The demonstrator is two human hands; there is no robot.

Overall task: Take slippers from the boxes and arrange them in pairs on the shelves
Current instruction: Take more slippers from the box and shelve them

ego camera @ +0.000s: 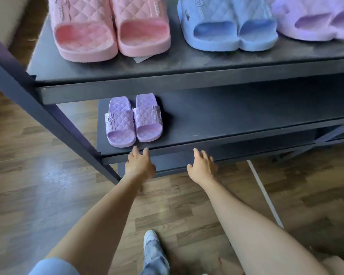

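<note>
Both hands empty, fingers loose: left hand & right hand at front edge of lower shelf, small purple pair on it just beyond left hand; prob light, soft, bendy foam, so pinch strap or sole edge.

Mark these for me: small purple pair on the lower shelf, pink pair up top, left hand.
small purple pair [120, 122]: head view, quilted strap of its left-side slipper.
pink pair [85, 16]: head view, quilted strap of its left-side slipper.
left hand [139, 164]: head view, back of the hand.
</note>
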